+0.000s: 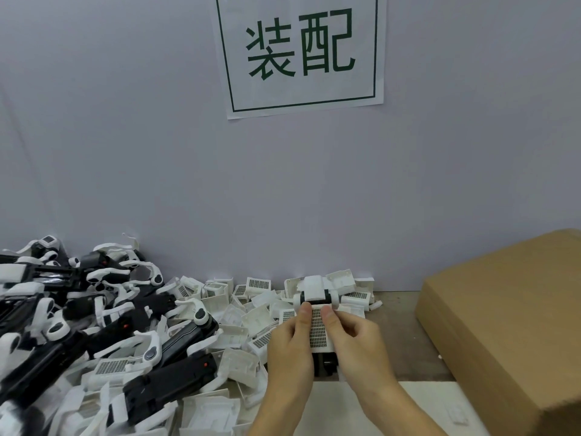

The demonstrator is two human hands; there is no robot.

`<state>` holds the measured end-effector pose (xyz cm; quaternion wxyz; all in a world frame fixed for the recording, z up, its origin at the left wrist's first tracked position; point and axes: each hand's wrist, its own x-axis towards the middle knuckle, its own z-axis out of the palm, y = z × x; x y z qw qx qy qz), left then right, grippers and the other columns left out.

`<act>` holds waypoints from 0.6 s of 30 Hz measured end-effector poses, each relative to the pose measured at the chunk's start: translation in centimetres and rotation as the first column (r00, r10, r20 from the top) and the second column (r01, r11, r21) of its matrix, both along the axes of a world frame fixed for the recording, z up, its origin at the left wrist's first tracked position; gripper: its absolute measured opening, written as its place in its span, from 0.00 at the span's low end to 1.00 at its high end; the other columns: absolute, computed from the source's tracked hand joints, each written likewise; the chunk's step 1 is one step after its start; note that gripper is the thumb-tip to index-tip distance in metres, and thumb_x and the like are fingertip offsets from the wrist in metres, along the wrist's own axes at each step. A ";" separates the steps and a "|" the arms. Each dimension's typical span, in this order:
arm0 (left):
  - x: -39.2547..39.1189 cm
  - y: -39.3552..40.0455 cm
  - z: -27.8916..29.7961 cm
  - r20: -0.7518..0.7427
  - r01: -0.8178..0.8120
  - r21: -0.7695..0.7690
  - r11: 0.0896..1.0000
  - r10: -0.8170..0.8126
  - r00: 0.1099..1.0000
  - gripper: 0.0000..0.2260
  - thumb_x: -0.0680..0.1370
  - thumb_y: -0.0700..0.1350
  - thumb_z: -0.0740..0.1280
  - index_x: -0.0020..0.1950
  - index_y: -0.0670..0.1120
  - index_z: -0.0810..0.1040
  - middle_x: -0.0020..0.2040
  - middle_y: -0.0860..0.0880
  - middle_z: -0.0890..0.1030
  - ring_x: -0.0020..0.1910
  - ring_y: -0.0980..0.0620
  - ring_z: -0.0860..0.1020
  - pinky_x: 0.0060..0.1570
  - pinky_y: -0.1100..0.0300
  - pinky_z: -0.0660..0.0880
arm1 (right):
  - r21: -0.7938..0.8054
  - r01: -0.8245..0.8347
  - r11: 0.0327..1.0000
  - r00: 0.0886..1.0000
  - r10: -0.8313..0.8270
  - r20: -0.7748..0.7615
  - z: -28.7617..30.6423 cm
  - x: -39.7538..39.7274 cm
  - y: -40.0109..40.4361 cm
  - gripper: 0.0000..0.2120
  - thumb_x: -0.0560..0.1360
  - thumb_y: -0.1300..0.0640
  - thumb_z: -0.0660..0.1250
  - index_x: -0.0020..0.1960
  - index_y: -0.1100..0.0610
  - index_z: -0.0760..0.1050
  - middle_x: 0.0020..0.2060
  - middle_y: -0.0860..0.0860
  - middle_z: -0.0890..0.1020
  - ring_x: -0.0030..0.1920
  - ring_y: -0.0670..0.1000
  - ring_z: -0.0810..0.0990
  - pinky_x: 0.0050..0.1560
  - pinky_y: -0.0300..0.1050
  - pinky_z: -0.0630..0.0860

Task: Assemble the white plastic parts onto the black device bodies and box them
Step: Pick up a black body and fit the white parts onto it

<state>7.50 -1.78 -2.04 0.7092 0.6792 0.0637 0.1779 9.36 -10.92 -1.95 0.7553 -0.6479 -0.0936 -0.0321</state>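
Note:
Both hands hold one black device body (325, 363) with a white grille part (318, 328) on top of it, above the table's middle. My left hand (290, 344) grips its left side, thumb pressing near the grille's far end. My right hand (353, 336) grips the right side, thumb on the grille too. The device's far white end (316, 289) sticks out past the thumbs. A heap of black device bodies with white clips (103, 328) fills the left. Loose white grille parts (239, 313) lie in a pile behind and left of my hands.
A brown cardboard box (503, 328) stands at the right, its top closed. A white sheet (424, 410) lies on the table under my forearms. A grey wall with a printed paper sign (300, 51) rises just behind the parts.

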 end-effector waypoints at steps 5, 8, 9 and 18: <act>0.1 0.0 0.0 -0.010 -0.021 0.085 0.996 0.022 1.000 0.27 0.82 0.57 0.60 0.39 0.36 0.81 0.33 0.41 0.78 0.35 0.46 0.76 0.41 0.41 0.76 | -0.161 0.140 0.977 0.989 -0.130 0.067 -0.1 0.1 0.0 0.17 0.81 0.53 0.65 0.38 0.56 0.84 0.31 0.47 0.86 0.32 0.43 0.83 0.31 0.33 0.74; 0.3 0.0 -0.3 -0.016 -0.028 0.129 0.991 0.030 0.999 0.25 0.83 0.57 0.61 0.32 0.44 0.80 0.29 0.50 0.77 0.32 0.52 0.74 0.36 0.55 0.70 | -0.216 0.155 0.964 0.987 -0.143 0.074 -0.3 0.3 -0.1 0.18 0.82 0.53 0.64 0.38 0.56 0.83 0.32 0.47 0.86 0.35 0.45 0.84 0.36 0.37 0.78; 0.3 0.0 -0.4 -0.013 -0.029 0.144 0.989 0.031 0.999 0.25 0.83 0.56 0.61 0.31 0.45 0.80 0.28 0.51 0.77 0.31 0.53 0.74 0.35 0.56 0.70 | -0.237 0.160 0.958 0.986 -0.145 0.078 -0.4 0.4 -0.1 0.18 0.82 0.52 0.64 0.38 0.56 0.83 0.33 0.47 0.86 0.35 0.45 0.84 0.37 0.39 0.79; 0.5 0.3 -0.3 -0.019 0.041 0.023 0.999 -0.041 0.999 0.15 0.81 0.53 0.66 0.42 0.48 0.88 0.40 0.45 0.87 0.41 0.46 0.86 0.41 0.46 0.83 | -0.133 0.110 0.985 0.994 -0.106 0.036 -0.4 0.6 -0.6 0.14 0.82 0.50 0.64 0.43 0.53 0.85 0.37 0.45 0.87 0.40 0.43 0.86 0.38 0.34 0.78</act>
